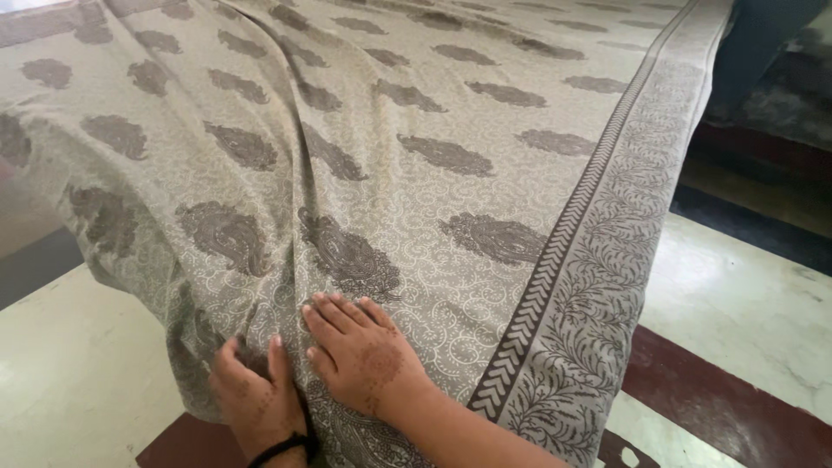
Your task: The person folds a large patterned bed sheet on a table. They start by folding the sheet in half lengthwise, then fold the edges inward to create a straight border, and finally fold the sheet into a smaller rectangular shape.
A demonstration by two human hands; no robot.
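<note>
A large beige cloth [433, 113] with grey paisley motifs and a leafy grey border lies spread over a raised surface and hangs down toward me. My right hand [364, 351] rests flat on the cloth near its lower edge, fingers together and pointing away from me. Just to its left, my left hand [256, 390], with a dark band at the wrist, curls its fingers into a fold of the cloth and grips it. Both hands carry dark henna-like patterns.
Pale stone floor [78, 373] with a dark red stripe [719, 399] lies on both sides of the hanging cloth. A dark mat or step [771, 95] sits at the upper right, past the cloth's border.
</note>
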